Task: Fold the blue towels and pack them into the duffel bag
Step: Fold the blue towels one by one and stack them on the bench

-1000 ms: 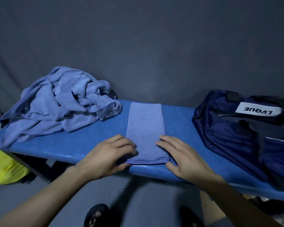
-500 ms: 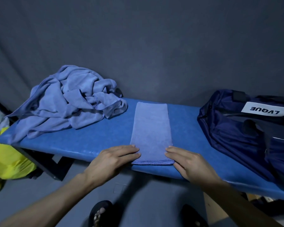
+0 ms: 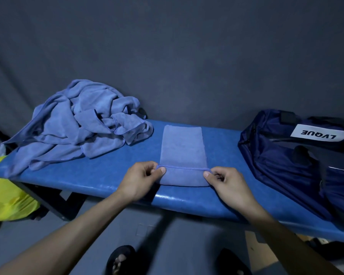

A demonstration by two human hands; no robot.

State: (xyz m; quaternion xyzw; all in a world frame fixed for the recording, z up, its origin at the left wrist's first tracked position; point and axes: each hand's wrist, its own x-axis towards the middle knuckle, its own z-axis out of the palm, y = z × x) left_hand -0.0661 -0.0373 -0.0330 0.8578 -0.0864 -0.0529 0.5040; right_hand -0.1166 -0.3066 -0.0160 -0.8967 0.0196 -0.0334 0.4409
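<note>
A long, narrow folded blue towel (image 3: 182, 149) lies across the blue bench (image 3: 99, 175) in the middle. Its near end is lifted and turned back over itself. My left hand (image 3: 141, 180) pinches the near left corner of that end. My right hand (image 3: 227, 182) pinches the near right corner. A heap of crumpled blue towels (image 3: 77, 124) lies on the bench's left part. The navy duffel bag (image 3: 298, 165) with a white LVQUE label sits on the right end of the bench, its top sagging open.
A dark grey wall stands right behind the bench. Something yellow (image 3: 6, 201) sits low at the left, beside the bench's dark leg (image 3: 54, 203). My sandalled feet (image 3: 119, 259) stand on the grey floor below the bench's front edge.
Both hands went from lying flat beside the towel's near end to pinching its corners. They have lifted that end and begun folding it away from me.
</note>
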